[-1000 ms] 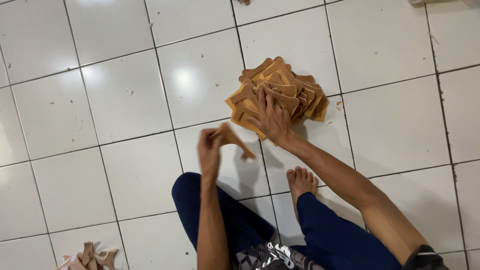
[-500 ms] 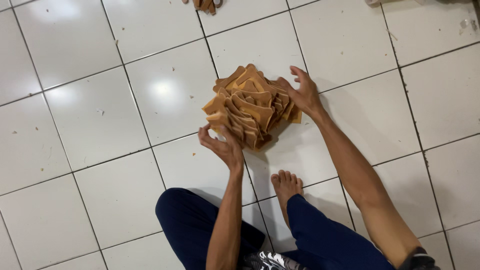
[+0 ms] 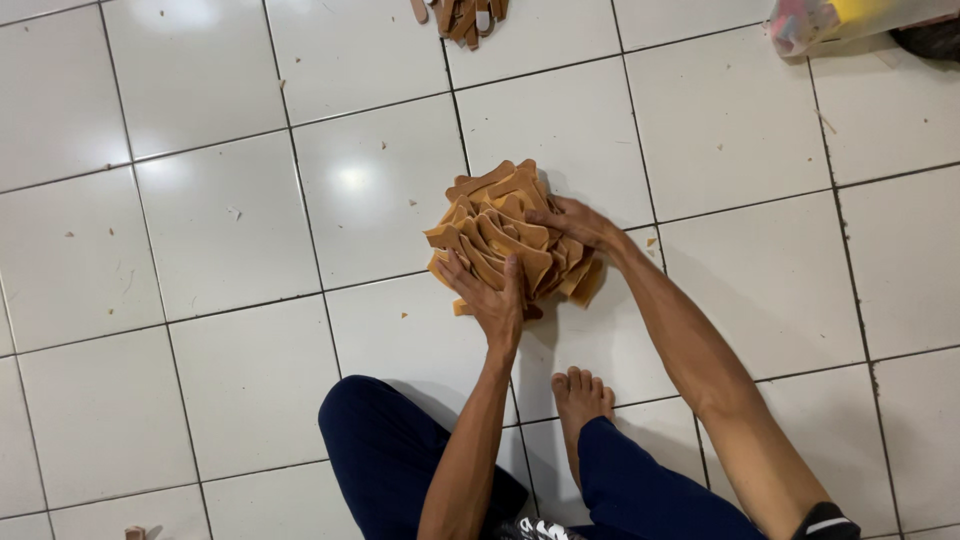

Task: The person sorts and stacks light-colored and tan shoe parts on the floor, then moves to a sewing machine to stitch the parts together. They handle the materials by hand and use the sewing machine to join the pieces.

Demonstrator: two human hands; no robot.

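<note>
Left hand: I saw my left hand (image 3: 495,297) lying on the near side of the pile of tan cut pieces (image 3: 500,232), the palm pressed against it and the fingers spread over the top pieces, not closed around any one piece
Right hand: my right hand (image 3: 572,220) was on the far right side of the same pile, fingers bent over its edge and touching it; whether it pinched a piece I could not tell
Pile: the flat, curved tan pieces lay stacked in a loose heap on the white tiled floor (image 3: 200,200), between my two hands
Body: my bare foot (image 3: 580,395) rested on the floor near the pile, legs in dark blue trousers
Around: a smaller group of similar pieces (image 3: 462,15) lay well apart at the top edge, and a plastic bag (image 3: 820,22) was in the top right corner
</note>
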